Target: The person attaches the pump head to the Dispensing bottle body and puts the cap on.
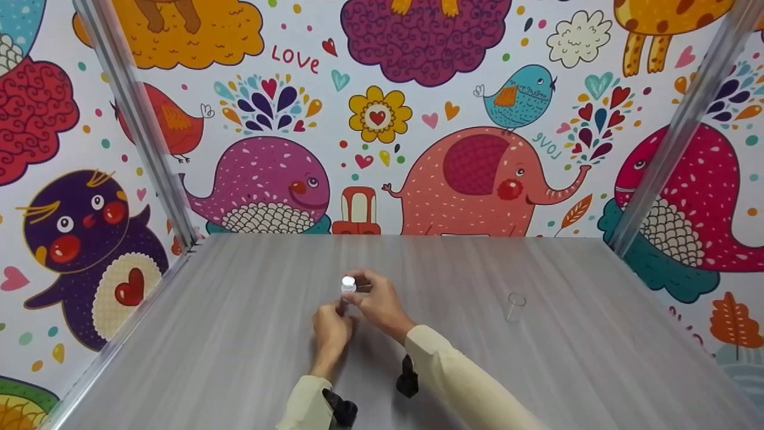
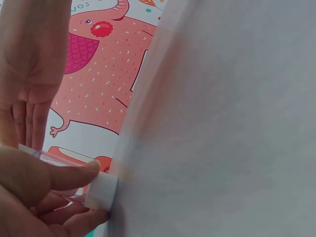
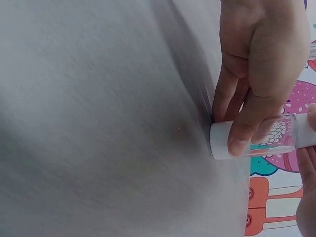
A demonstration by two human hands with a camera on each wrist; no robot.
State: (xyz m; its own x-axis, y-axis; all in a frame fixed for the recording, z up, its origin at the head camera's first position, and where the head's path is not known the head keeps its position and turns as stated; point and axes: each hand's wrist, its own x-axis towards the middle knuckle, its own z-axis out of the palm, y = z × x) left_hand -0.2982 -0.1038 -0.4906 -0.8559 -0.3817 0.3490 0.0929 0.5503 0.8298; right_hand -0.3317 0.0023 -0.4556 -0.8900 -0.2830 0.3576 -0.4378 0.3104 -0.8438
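Note:
A small clear bottle (image 3: 274, 133) with a white part at each end stands upright between the two hands, near the middle of the table. My left hand (image 1: 333, 328) pinches its white lower end (image 2: 102, 191) between thumb and fingers, close to the tabletop. Higher up, the right hand (image 1: 379, 303) has thumb and fingers around the white top (image 1: 348, 282). In the right wrist view, only the right hand's fingertips and part of the hand show at the right edge. Fingers cover much of the bottle in the head view.
A clear, cup-like cylinder (image 1: 515, 307) stands on the grey wood-grain table (image 1: 239, 334), to the right of the hands. Metal posts (image 1: 140, 125) rise at the table's back corners. Walls with printed cartoon animals enclose it behind and on both sides.

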